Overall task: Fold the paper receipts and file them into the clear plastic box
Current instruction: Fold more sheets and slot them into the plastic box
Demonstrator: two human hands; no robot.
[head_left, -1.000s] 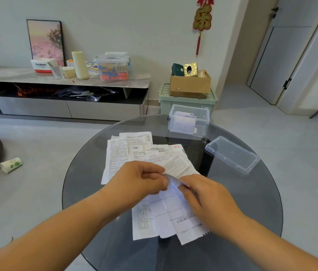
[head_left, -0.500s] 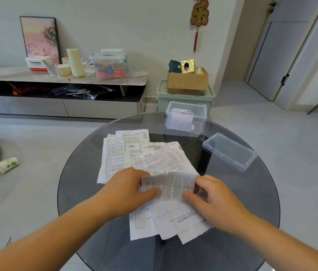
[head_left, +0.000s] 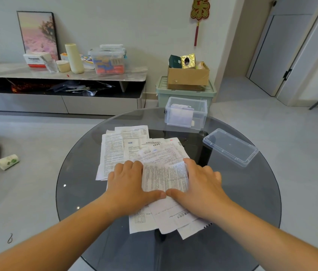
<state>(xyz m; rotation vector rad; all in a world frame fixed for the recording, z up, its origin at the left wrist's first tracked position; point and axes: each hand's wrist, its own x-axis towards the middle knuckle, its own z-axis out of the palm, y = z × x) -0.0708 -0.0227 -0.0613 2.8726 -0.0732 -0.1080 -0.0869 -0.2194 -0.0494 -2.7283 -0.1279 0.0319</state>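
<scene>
A folded receipt [head_left: 164,177] lies on top of a loose pile of printed receipts [head_left: 134,145] on the round dark glass table [head_left: 236,196]. My left hand [head_left: 128,184] rests flat along its left side and my right hand [head_left: 199,186] along its right side. Both thumbs press its near edge and meet in the middle. More sheets stick out under my wrists. The clear plastic box [head_left: 200,118] stands open at the table's far edge, with folded papers upright inside.
The box's clear lid [head_left: 230,147] lies on the table to the right. Behind the table stands a green bin [head_left: 185,94] with a cardboard box on it. A low TV bench [head_left: 62,75] lines the wall. A paper roll [head_left: 7,162] lies on the floor at left.
The receipt, pinched and lifted between both hands before, has been folded over and laid down on the pile. Both hands now press it flat.
</scene>
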